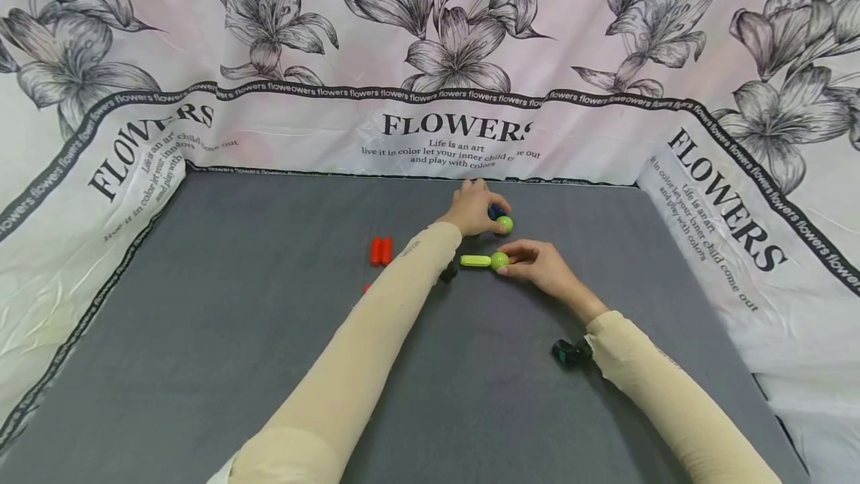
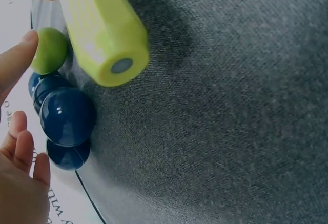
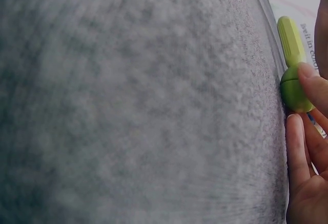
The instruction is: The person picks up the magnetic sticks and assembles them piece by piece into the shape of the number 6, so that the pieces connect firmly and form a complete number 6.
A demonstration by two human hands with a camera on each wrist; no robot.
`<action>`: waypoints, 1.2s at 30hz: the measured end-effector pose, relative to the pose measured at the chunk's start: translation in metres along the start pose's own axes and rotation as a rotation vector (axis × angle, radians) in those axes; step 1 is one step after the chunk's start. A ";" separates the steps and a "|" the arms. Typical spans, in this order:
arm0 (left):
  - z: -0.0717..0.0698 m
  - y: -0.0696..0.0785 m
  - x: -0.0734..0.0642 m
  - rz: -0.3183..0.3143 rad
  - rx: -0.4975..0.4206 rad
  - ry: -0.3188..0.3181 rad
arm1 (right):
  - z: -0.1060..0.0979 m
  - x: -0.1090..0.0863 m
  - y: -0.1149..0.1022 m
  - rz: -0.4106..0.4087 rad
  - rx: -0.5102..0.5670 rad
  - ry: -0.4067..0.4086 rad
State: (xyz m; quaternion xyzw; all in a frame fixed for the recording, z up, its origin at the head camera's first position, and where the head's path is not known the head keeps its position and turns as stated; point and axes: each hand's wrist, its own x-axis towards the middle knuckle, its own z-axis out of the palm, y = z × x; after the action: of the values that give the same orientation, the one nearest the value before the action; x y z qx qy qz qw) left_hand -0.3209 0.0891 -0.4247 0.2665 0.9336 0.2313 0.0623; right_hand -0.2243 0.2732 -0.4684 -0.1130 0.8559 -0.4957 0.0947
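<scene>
The right hand (image 1: 543, 266) pinches a green ball (image 1: 499, 261) between thumb and fingers, with a green stick (image 1: 475, 261) just left of that grip, its end touching the ball. Ahead of this grip, the left hand (image 1: 470, 209) has its thumb on a second green ball (image 1: 505, 225), with blue balls (image 2: 68, 115) bunched beside it towards the other fingers; whether it grasps any of them or merely touches, I cannot tell. Left of both hands, past the left sleeve (image 1: 376, 334), two red sticks (image 1: 387, 250) lie side by side on grey cloth (image 1: 269, 357), near a mostly hidden red piece (image 1: 366, 288)
</scene>
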 end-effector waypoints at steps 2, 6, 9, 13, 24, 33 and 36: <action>0.000 0.002 0.001 -0.001 0.038 0.001 | 0.000 0.000 -0.001 -0.003 -0.003 0.000; 0.002 0.004 0.001 -0.017 0.087 0.006 | 0.000 0.000 -0.002 -0.004 -0.009 -0.007; 0.005 0.005 0.003 -0.027 0.104 0.013 | -0.001 0.000 -0.001 -0.001 -0.013 -0.008; 0.007 0.007 0.003 -0.019 0.114 0.020 | -0.001 -0.001 0.000 0.000 -0.017 0.004; 0.004 0.014 -0.001 -0.004 0.175 0.006 | 0.000 0.000 0.001 -0.028 -0.010 0.000; -0.002 0.018 -0.003 0.021 0.088 0.013 | 0.000 0.001 0.001 -0.016 -0.003 0.001; -0.006 0.020 -0.005 0.041 0.031 0.021 | -0.001 0.000 0.001 -0.023 -0.006 -0.010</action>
State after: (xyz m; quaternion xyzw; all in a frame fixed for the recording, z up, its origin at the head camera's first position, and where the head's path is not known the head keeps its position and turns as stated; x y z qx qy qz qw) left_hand -0.3087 0.0987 -0.4101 0.2840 0.9320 0.2210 0.0436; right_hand -0.2247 0.2744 -0.4690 -0.1258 0.8556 -0.4934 0.0931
